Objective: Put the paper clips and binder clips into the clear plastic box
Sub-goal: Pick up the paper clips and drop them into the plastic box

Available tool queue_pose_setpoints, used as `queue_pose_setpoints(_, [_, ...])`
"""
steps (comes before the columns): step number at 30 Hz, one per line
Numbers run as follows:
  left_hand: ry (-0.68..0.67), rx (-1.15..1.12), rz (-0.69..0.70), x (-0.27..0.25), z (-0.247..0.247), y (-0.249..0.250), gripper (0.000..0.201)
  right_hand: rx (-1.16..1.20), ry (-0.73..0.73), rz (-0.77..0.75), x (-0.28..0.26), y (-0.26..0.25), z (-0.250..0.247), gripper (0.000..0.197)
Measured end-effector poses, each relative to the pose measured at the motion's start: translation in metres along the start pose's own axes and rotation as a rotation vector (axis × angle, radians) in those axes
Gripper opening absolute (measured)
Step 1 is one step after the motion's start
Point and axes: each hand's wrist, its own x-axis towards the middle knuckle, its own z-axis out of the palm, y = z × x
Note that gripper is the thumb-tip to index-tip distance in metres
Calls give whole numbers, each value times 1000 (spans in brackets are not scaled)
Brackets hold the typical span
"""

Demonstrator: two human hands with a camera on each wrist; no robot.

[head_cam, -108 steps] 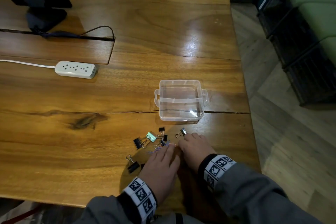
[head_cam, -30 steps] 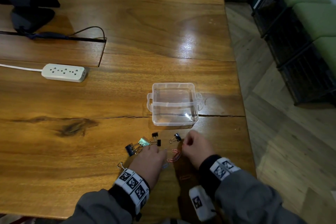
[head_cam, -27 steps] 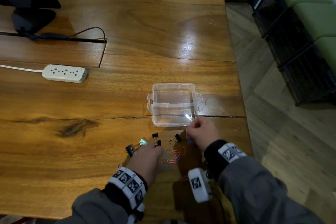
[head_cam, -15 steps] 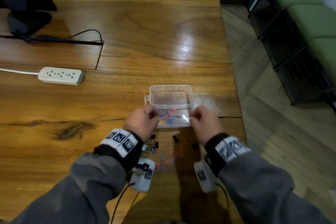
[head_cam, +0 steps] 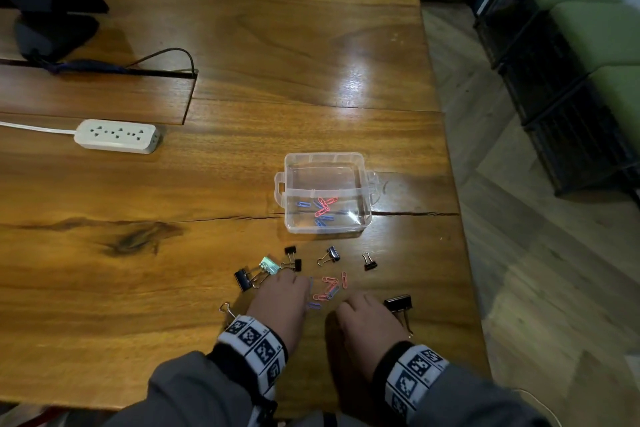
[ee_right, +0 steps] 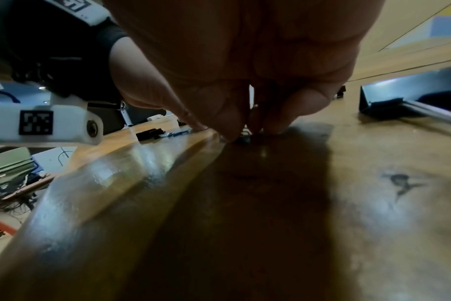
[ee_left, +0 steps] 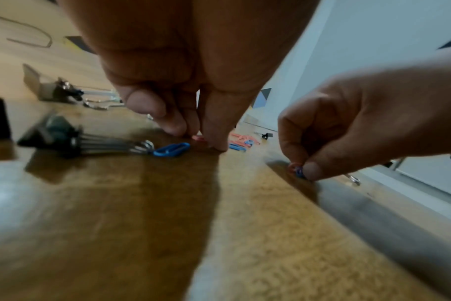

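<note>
The clear plastic box (head_cam: 360, 163) stands open on the wooden table and holds several pink and blue paper clips (head_cam: 322, 207). In front of it lie several black binder clips (head_cam: 331, 254), one silver binder clip (head_cam: 269, 265) and loose paper clips (head_cam: 329, 288). My left hand (head_cam: 304, 286) is down on the table, fingertips pinching a pink paper clip (ee_left: 199, 138), with a blue paper clip (ee_left: 171, 149) just beside them. My right hand (head_cam: 343, 307) pinches small blue and red paper clips (ee_left: 296, 169) against the table, next to a large black binder clip (head_cam: 398, 303).
A white power strip (head_cam: 117, 135) lies at the left, and a monitor stand (head_cam: 52, 31) with a cable sits at the far left. The table's right edge (head_cam: 464, 253) runs close to the box and my right hand. Green seating (head_cam: 588, 10) stands beyond it.
Both hands were over the box half a second ago and have come back to the loose pile near me. Paper clips now lie in the box, which was empty a second ago.
</note>
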Motion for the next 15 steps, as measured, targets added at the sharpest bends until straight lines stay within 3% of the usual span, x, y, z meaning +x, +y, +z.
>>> queue_pose_setpoints(5, [15, -68, 20, 5, 2, -3, 20, 79, 9, 27, 2, -6, -2, 38])
queue_pose_setpoints(10, [33, -53, 51, 5, 4, -6, 20, 230, 67, 81, 6, -6, -6, 18])
queue_pose_setpoints(12, [31, -73, 56, 5, 4, -6, 18, 384, 97, 182, 3, -2, -10, 13])
queue_pose_setpoints(15, [22, -104, 71, 4, 2, -5, 21, 842, 116, 356, -4, 8, -19, 15])
